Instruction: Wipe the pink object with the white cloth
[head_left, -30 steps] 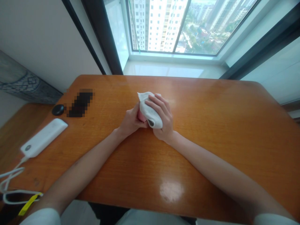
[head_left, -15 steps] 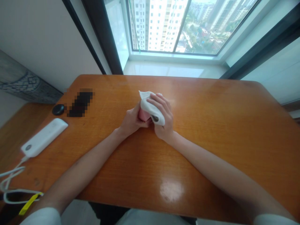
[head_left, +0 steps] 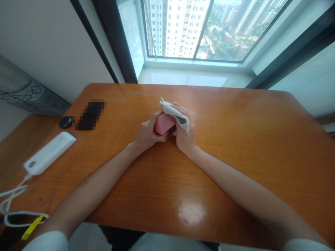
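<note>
Over the middle of the wooden table, my left hand [head_left: 148,131] grips a pink box-like object [head_left: 164,124] with flat, angled faces, thumb on top and fingers beneath. What kind of object it is, I cannot tell. My right hand [head_left: 187,136] is wrapped round a folded white cloth [head_left: 176,113], which lies against the pink object's upper right side. A corner of the cloth sticks up past my fingers at the far side. The cloth and my right hand hide the right end of the pink object.
On the left of the wooden table [head_left: 248,157] lie a white power strip [head_left: 49,153] with a looped white cable [head_left: 15,205] and yellow tag [head_left: 34,227], a small black round object [head_left: 65,122] and a pixelated dark patch [head_left: 90,115]. A window [head_left: 193,31] stands beyond.
My right hand and the cloth have shifted slightly right, off the front of the pink object, so more of its pink face shows. My left hand has stayed almost still.
</note>
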Tool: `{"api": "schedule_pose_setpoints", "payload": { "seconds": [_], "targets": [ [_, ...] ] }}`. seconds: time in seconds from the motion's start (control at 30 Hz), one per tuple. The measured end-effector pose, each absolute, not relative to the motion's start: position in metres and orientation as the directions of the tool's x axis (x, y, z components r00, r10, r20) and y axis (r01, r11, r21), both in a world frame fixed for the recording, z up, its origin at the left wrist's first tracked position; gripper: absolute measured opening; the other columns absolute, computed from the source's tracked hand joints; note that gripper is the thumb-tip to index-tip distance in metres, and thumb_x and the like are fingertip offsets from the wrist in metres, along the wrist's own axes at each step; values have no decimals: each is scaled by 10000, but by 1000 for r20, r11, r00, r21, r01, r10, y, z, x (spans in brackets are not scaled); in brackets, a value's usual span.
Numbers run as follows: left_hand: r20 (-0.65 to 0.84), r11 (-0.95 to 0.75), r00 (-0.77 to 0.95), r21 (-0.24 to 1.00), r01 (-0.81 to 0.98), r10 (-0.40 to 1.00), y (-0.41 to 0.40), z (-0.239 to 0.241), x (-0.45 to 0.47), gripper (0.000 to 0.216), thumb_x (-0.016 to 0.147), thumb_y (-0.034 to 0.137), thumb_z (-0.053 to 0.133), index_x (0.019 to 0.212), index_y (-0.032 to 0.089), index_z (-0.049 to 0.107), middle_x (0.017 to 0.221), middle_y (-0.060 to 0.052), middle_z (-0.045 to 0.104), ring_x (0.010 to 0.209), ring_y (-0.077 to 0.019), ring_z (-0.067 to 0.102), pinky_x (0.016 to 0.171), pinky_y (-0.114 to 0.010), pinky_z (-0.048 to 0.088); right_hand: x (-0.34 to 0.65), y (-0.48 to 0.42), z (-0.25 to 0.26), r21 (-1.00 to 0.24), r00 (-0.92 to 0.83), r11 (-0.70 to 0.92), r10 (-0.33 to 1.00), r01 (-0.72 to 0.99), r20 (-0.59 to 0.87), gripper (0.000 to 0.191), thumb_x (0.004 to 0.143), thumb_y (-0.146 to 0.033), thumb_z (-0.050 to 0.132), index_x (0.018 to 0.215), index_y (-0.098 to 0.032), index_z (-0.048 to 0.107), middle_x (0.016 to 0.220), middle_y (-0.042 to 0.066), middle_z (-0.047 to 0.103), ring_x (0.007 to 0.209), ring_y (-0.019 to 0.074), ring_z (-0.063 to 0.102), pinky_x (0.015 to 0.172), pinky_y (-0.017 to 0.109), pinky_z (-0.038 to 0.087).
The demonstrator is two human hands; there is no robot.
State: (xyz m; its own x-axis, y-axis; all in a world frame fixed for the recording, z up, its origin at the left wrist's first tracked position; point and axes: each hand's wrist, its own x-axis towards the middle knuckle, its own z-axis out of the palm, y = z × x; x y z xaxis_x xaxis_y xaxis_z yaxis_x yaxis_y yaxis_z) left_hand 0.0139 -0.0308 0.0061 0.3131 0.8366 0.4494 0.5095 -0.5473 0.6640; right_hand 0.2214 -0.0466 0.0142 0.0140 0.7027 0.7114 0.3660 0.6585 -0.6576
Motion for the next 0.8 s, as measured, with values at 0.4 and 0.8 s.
{"api": "schedule_pose_setpoints", "payload": {
  "seconds": [0.4,0.8],
  "targets": [
    [426,-520,300,704,483,854,-35,14,16,841,908,452,905,1658,181,635,1353,-125,888,1006,-290,875,897,-397,712,220,-45,12,-710,72,625,732,325,677,514,1263,-573,461,1564,-331,799,1611,92,831,1572,334,751,1373,618,589],
    [438,-535,307,682,498,845,-31,9,14,846,899,475,943,1647,251,616,1339,-93,894,1000,-266,876,874,-349,701,222,-44,10,-677,66,642,706,358,705,508,1271,-556,442,1605,-353,766,1634,88,822,1576,324,751,1368,611,597]
  ]
}}
